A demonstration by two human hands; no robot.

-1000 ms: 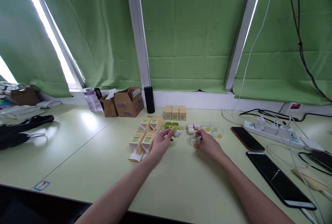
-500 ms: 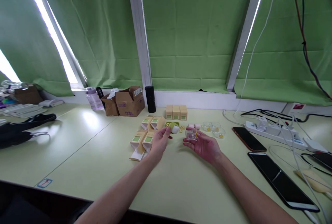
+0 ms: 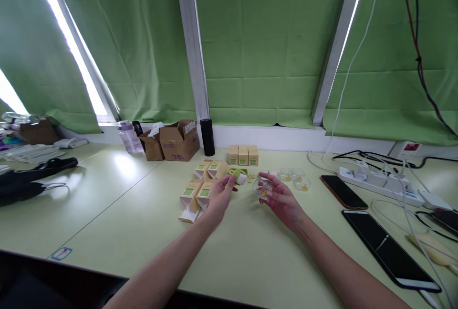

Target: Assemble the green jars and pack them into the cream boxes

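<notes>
The clear cup (image 3: 261,187) is in the right hand (image 3: 288,207), gripped between thumb and fingers above the surface (image 3: 243,256), its yellow dot (image 3: 265,193) by the thumb; half a second ago it sat over looser, more outstretched fingers. The left hand (image 3: 220,199) has barely moved, pinching a green-and-white piece (image 3: 240,176) just left of the cup. Small yellow parts (image 3: 250,178) lie beyond the gap between both hands. More clear cups (image 3: 302,184) stand beyond the right hand, four open boxes (image 3: 191,190) beside and beyond the left, and three upright boxes (image 3: 243,155) farther ahead.
</notes>
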